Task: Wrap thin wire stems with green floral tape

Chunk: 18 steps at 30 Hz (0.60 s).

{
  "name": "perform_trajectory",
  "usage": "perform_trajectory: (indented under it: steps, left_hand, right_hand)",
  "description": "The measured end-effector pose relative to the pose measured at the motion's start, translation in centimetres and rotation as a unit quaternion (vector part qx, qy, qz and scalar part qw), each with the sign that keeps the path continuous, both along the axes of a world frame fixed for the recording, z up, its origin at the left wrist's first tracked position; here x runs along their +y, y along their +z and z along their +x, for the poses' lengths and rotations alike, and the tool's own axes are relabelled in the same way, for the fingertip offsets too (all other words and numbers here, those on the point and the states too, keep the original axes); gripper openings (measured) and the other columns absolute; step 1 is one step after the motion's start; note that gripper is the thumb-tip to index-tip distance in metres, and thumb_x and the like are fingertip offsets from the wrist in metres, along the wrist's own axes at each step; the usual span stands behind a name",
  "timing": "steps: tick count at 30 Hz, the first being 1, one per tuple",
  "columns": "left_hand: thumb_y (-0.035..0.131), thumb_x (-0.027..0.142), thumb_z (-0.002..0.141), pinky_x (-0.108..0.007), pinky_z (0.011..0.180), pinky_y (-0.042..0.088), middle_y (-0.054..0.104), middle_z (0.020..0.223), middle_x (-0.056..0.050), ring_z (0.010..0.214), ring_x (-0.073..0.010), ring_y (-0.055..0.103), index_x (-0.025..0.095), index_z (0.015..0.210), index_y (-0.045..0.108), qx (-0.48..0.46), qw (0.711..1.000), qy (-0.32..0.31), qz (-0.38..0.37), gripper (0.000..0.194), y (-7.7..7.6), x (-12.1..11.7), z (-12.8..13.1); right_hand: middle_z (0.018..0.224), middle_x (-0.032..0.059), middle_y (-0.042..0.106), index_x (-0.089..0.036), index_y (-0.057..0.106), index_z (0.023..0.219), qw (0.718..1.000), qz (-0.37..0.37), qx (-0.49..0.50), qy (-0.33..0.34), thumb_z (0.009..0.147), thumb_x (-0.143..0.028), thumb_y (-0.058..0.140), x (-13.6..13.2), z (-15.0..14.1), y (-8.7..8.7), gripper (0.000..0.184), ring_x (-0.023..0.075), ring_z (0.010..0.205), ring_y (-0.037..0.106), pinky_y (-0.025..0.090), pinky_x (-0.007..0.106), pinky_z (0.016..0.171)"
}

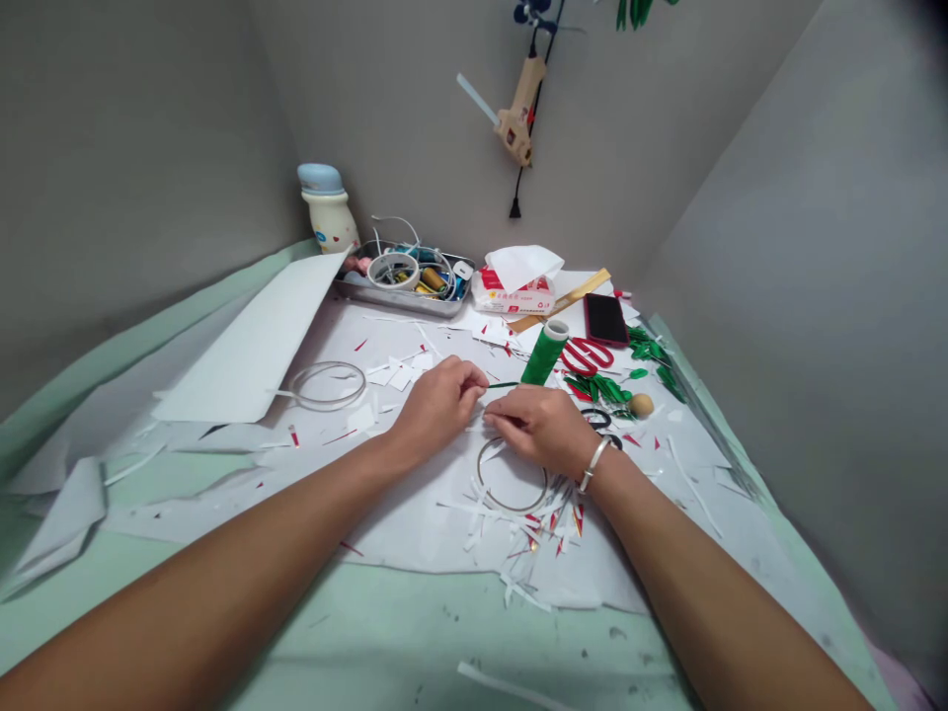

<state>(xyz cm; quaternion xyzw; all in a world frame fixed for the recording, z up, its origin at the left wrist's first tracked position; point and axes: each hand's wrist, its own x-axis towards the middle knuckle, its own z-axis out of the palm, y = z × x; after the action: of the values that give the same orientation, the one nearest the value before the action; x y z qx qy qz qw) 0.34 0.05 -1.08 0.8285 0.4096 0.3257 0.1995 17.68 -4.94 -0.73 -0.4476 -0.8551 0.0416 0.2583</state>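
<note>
- Head view: a person's two bare hands meet above a paper-strewn pale green surface (444, 612).
- The left grip (438, 400) is narrow, thumb and forefinger pinching one end of a dark green strand (504, 384).
- The right grip (546, 427) has its fingers curled inward; whether they hold anything cannot be told.
- The strand's long axis runs sideways, rightward from the left grip toward a green spool (544, 355); whether they are joined is unclear.
- The spool leans slightly, just beyond the right grip, the nearer of the two; that hand hides its foot.
- Right of the spool: red-handled scissors (588, 356), then a phone (605, 321). Green leaf-like pieces (603, 388) and a wooden ball (641, 405) crowd the area right of the right grip.
- Nearer the wearer than the right grip: a thin hoop (511, 508) among paper strips, partly covered by that hand.
- Well beyond the left grip: a loaded metal tray (404, 296).
</note>
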Motion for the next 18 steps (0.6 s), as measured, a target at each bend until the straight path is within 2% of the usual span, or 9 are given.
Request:
perform_trajectory:
  steps: [3, 5, 8, 10, 13, 18]
  left_hand:
    - [0.049, 0.015, 0.081, -0.028, 0.070, 0.042, 0.059, 0.083, -0.003, 0.076, -0.0152, 0.055, 0.018, 0.083, 0.064, 0.034, 0.999, -0.032, 0.006, 0.016, -0.2, -0.2, 0.1]
    - [0.049, 0.015, 0.081, -0.028, 0.071, 0.043, 0.059, 0.082, -0.002, 0.077, -0.0153, 0.056, 0.019, 0.084, 0.065, 0.044, 0.997, -0.067, 0.006, 0.017, -0.4, -0.3, 0.1]
    - [0.050, 0.014, 0.080, -0.028, 0.074, 0.042, 0.060, 0.081, -0.001, 0.078, -0.0147, 0.056, 0.020, 0.085, 0.065, 0.036, 0.993, -0.115, -0.006, 0.017, -0.3, -0.4, 0.3]
    - [0.051, 0.014, 0.080, -0.027, 0.076, 0.043, 0.061, 0.083, 0.000, 0.078, -0.0137, 0.056, 0.020, 0.085, 0.065, 0.008, 0.992, -0.127, -0.026, 0.016, -0.2, -0.5, 0.3]
    - [0.051, 0.017, 0.080, -0.027, 0.076, 0.043, 0.062, 0.086, 0.000, 0.079, -0.0131, 0.057, 0.019, 0.085, 0.064, -0.042, 0.991, -0.116, -0.060, 0.014, 0.2, -0.6, 0.3]
    - [0.051, 0.023, 0.081, -0.028, 0.076, 0.045, 0.063, 0.088, -0.002, 0.081, -0.0140, 0.058, 0.018, 0.086, 0.063, -0.077, 0.993, -0.053, -0.072, 0.014, 0.5, -0.3, 0.2]
  right_hand:
    - [0.076, 0.0037, 0.068, -0.020, 0.070, 0.088, 0.998, 0.041, 0.043, -0.023, 0.087, -0.025, 0.052, 0.0, 0.2, 0.2, 0.019, 0.0143, 0.072, 0.057, 0.041, 0.025, 0.070]
    - [0.080, 0.0042, 0.070, -0.020, 0.071, 0.088, 0.993, 0.039, 0.098, -0.048, 0.087, -0.026, 0.052, 0.2, 0.6, 0.1, 0.020, 0.0145, 0.073, 0.059, 0.042, 0.026, 0.071]
    - [0.082, 0.0036, 0.070, -0.019, 0.071, 0.084, 0.978, -0.012, 0.189, -0.085, 0.086, -0.028, 0.053, 1.0, 1.5, -0.3, 0.021, 0.0140, 0.071, 0.060, 0.044, 0.024, 0.068]
    - [0.073, 0.0022, 0.069, -0.018, 0.071, 0.083, 0.966, -0.061, 0.224, -0.112, 0.085, -0.033, 0.054, 1.5, 2.2, -0.7, 0.023, 0.0133, 0.063, 0.058, 0.043, 0.024, 0.060]
    - [0.070, 0.0008, 0.068, -0.017, 0.071, 0.083, 0.961, -0.106, 0.226, -0.120, 0.083, -0.035, 0.055, 2.0, 2.8, -1.3, 0.024, 0.0128, 0.060, 0.056, 0.041, 0.023, 0.057]
    - [0.076, 0.0009, 0.071, -0.020, 0.072, 0.085, 0.982, -0.113, 0.132, -0.070, 0.084, -0.027, 0.055, 1.4, 1.9, -1.3, 0.019, 0.0125, 0.065, 0.059, 0.042, 0.022, 0.061]
